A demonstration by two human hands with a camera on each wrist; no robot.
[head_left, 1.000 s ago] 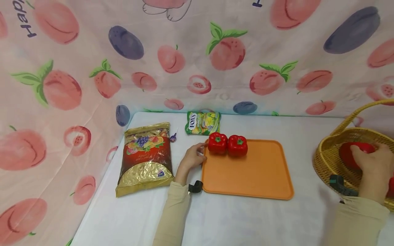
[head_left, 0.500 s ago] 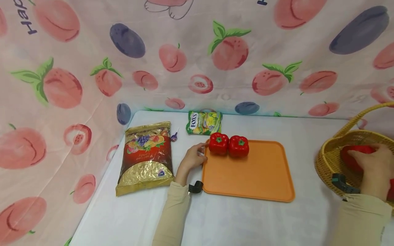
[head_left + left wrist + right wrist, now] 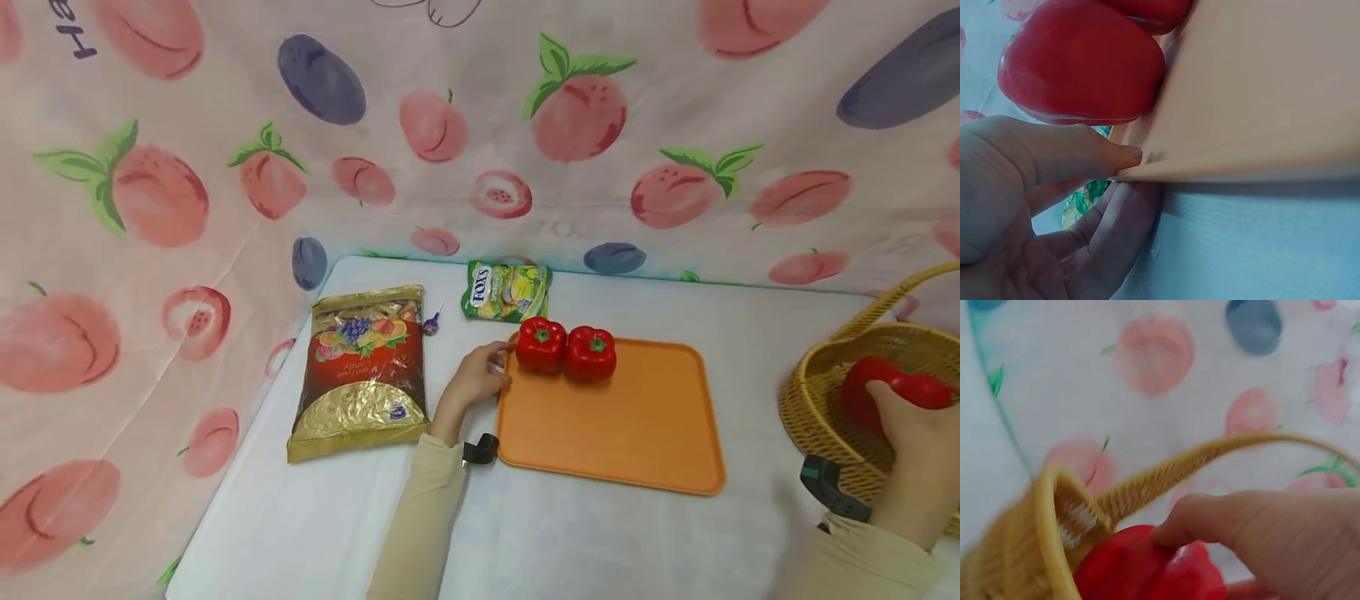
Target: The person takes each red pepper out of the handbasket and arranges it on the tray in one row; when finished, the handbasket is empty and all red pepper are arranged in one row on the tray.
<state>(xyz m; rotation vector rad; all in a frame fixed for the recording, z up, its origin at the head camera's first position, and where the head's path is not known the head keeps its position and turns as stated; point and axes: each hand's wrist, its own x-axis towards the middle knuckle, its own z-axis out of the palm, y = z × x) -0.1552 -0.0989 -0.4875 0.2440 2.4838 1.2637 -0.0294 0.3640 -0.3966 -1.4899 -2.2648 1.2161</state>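
My left hand (image 3: 477, 377) pinches the left rim of an orange tray (image 3: 615, 433). In the left wrist view, the thumb lies over the tray's rim (image 3: 1235, 165) with fingers beneath it. Two red bell peppers, the left one (image 3: 541, 345) and the right one (image 3: 590, 353), sit side by side in the tray's back left corner. At the far right, my right hand (image 3: 926, 442) grips a red bell pepper (image 3: 924, 390) inside a wicker basket (image 3: 806, 400). The right wrist view shows my thumb pressed on this pepper (image 3: 1129, 569); the other fingers are mostly hidden.
A gold and red candy bag (image 3: 367, 375) lies left of the tray. Behind the tray are a green Fox's candy packet (image 3: 506, 292) and a small lollipop (image 3: 431, 324). The basket's handle (image 3: 877, 317) arches up. Fruit-print cloth hangs behind and to the left.
My right hand has shifted slightly and tilted the pepper in the basket, showing more of it. The head view has shifted a little. My left hand stays on the tray rim.
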